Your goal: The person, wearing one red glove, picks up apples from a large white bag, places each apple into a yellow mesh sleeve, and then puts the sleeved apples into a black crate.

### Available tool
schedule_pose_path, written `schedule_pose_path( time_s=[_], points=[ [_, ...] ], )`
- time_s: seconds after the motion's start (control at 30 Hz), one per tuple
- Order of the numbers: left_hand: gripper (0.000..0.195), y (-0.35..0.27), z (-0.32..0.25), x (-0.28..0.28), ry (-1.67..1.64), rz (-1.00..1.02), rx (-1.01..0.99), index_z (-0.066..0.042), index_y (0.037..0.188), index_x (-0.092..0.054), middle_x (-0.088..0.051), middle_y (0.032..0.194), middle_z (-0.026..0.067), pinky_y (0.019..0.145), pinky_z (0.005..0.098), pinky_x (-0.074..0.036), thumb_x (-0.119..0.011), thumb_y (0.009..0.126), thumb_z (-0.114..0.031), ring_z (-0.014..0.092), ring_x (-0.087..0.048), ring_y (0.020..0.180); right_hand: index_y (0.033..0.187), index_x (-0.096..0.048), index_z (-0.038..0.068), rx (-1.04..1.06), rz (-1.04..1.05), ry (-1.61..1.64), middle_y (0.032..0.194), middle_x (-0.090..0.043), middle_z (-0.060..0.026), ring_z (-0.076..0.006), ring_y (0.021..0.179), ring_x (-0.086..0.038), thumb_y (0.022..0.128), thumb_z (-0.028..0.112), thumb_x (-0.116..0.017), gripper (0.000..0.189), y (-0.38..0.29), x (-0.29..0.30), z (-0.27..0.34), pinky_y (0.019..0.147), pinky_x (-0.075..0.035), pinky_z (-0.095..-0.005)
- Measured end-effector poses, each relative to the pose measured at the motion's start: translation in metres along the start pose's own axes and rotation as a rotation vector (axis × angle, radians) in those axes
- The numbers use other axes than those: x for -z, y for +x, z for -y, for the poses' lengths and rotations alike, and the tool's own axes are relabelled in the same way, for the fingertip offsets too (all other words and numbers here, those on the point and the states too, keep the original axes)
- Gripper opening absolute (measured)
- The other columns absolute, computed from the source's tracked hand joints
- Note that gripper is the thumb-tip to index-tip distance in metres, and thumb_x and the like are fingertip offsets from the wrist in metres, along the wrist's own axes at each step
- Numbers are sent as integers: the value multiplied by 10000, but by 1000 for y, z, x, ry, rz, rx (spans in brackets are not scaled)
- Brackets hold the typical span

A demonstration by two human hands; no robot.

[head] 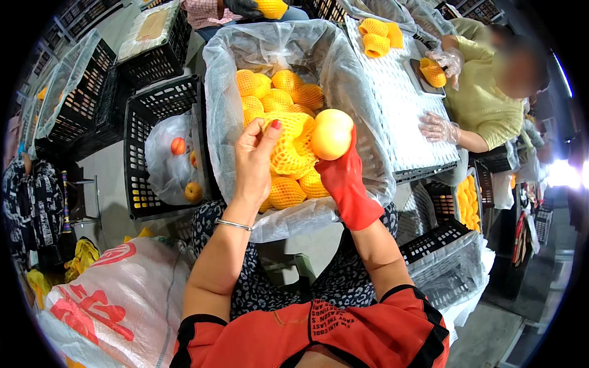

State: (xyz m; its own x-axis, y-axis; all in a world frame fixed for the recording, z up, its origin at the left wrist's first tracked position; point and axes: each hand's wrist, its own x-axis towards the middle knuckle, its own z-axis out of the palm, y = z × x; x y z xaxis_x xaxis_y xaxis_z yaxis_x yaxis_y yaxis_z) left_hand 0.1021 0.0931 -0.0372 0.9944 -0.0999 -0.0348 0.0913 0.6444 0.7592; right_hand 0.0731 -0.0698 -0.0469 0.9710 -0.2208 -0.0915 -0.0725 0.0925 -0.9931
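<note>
My bare left hand (255, 165) pinches a yellow foam fruit net (291, 140) between thumb and fingers. Whether that net has fruit inside cannot be made out. A red rubber glove covers my right hand (345, 181), which grips a bare yellow peach (332, 135) right beside the net. Both hands are over a crate lined with translucent plastic (294, 39). Several netted fruits (287, 192) lie in the crate, under and beyond my hands.
At left, a black crate (162, 94) holds a plastic bag with several bare fruits (193, 192). A co-worker's gloved hand (444, 62) holds a netted fruit above a scale (416, 73) on the white padded surface (391, 110). Loose nets (376, 44) lie there. A printed sack (133, 285) stands lower left.
</note>
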Motion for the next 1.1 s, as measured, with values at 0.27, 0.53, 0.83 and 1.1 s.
schedule_pose_path(
  time_s=[0.27,0.53,0.83,1.1],
  points=[
    [138,-4,-1,5,592,-92,-387,22,914,-630,-546,760,-20,594,204,-385,-677,900,-106,34,-472,685,1510,-212,69,193,153,-290,1382,-434,-156,-249,1215,-477,849,226,-705,839,-10,-18,6,1033,-386,-365],
    [122,-23,-3,-14,1274,449,-938,-21,878,-618,-574,789,87,573,330,-497,-695,791,-60,236,-610,659,1539,-60,92,331,137,-398,1373,-484,-189,-291,1124,-570,723,56,-732,1058,-7,-10,14,924,-468,-368],
    [356,-19,5,-17,1213,571,-792,-73,1173,-575,-635,910,104,642,364,-531,-664,828,-72,289,-650,771,1423,-391,37,764,-349,-948,1229,-593,-159,-319,1061,-595,659,34,-735,838,17,31,24,880,-480,-372],
    [259,2,-7,8,537,-33,-327,-14,1173,-561,-614,802,26,652,219,-487,-558,915,4,93,-595,696,1146,-568,49,711,-871,-1341,1072,-614,-182,-361,1031,-568,662,106,-738,516,75,220,-10,907,-449,-421]
  ],
)
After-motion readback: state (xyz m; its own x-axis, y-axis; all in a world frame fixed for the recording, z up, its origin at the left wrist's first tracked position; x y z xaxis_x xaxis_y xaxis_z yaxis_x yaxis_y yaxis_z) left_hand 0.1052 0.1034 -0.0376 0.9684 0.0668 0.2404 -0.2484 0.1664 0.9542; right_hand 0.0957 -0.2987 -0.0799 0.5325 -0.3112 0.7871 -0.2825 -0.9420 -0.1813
